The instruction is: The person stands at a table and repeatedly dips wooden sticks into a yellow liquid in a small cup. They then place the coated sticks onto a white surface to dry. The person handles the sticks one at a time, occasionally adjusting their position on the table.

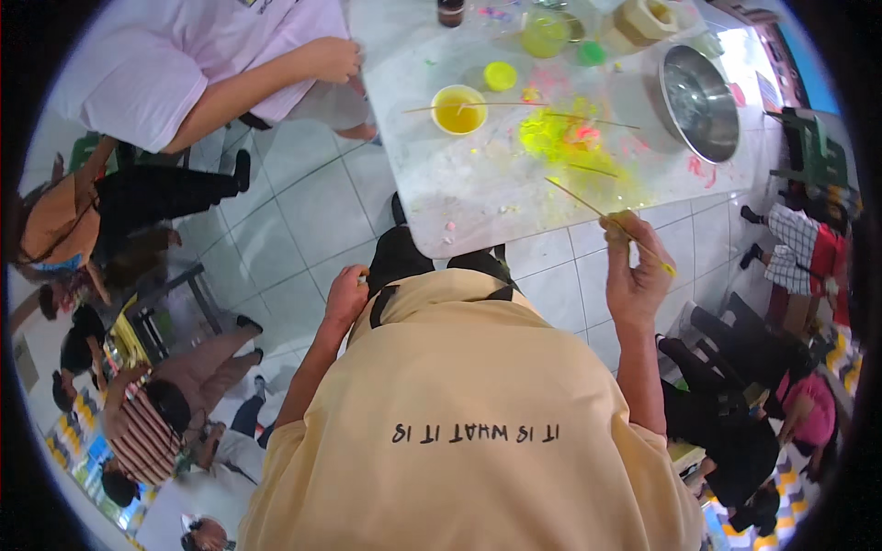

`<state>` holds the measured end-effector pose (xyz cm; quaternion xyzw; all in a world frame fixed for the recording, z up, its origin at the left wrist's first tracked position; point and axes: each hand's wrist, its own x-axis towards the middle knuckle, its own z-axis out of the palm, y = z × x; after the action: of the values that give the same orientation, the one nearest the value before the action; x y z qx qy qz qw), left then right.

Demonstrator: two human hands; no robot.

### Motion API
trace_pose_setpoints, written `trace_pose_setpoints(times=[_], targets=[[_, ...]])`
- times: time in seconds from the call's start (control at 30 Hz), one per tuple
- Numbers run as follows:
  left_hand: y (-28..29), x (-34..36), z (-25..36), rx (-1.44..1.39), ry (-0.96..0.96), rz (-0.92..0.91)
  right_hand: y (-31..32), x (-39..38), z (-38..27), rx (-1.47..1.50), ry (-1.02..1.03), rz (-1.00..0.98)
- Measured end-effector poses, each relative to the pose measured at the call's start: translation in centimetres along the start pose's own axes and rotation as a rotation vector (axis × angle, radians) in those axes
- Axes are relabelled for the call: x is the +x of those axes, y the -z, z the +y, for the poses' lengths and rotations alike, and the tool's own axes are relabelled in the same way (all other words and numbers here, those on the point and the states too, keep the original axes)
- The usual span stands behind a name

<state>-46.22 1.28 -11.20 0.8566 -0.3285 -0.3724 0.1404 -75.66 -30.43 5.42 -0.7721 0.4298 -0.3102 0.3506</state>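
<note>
My right hand [637,275] is raised just off the table's near edge. Its thumb and fingers pinch a thin wooden stick [574,196], whose yellow tip points over the table. Yellow smears mark this hand. Beneath the stick, bright yellow powder with pink patches [560,136] is spread on the tabletop, with another thin stick [593,170] lying at its near side. My left hand [347,292] is low beside my thigh, fingers curled; whatever may be inside is hidden. A white cup of yellow liquid [458,111] has a stick resting across it.
The stained white table [441,193] also bears a metal bowl [698,104], a yellow lid [500,76], a green lid [591,53], a tub of yellow stuff [545,35] and a dark bottle [450,12]. A person in a pale shirt [220,64] stands at its left side. Several people are behind.
</note>
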Motion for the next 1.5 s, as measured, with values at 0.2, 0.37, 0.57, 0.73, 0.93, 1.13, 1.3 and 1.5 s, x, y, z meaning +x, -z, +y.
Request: trace_pose_setpoints(times=[0.2,0.37,0.57,0.73,0.93,1.13,1.3,1.5], targets=[[-0.7,1.2,-1.6,-0.026,0.046,-0.065,0.7,-0.5,1.3,0.015,-0.015,0.091],[-1.0,1.5,-1.9,0.010,0.072,-0.085,1.6,1.5,3.3,-0.044,-0.076,0.231],[-0.7,1.4,-1.2,0.056,0.155,-0.122,0.9,5.5,11.6,0.713,-0.574,0.606],[-0.8,1.0,-2.8,0.058,0.022,-0.139,-0.5,7.6,18.0,1.013,-0.762,0.722],[0.9,1.7,-1.2,0.138,-0.203,-0.048,-1.4,9.6,24.5,1.227,-0.720,0.665],[4.8,5.4,7.4,0.263,-0.288,0.216,-0.8,10.9,28.0,1.310,-0.867,0.583],[8.6,8.1,16.1,0.243,-0.595,0.533,0.6,9.1,25.0,1.283,-0.884,0.485],[9.4,12.5,21.1,0.286,-0.809,0.606,2.1,4.4,21.9,1.099,-0.752,0.348]])
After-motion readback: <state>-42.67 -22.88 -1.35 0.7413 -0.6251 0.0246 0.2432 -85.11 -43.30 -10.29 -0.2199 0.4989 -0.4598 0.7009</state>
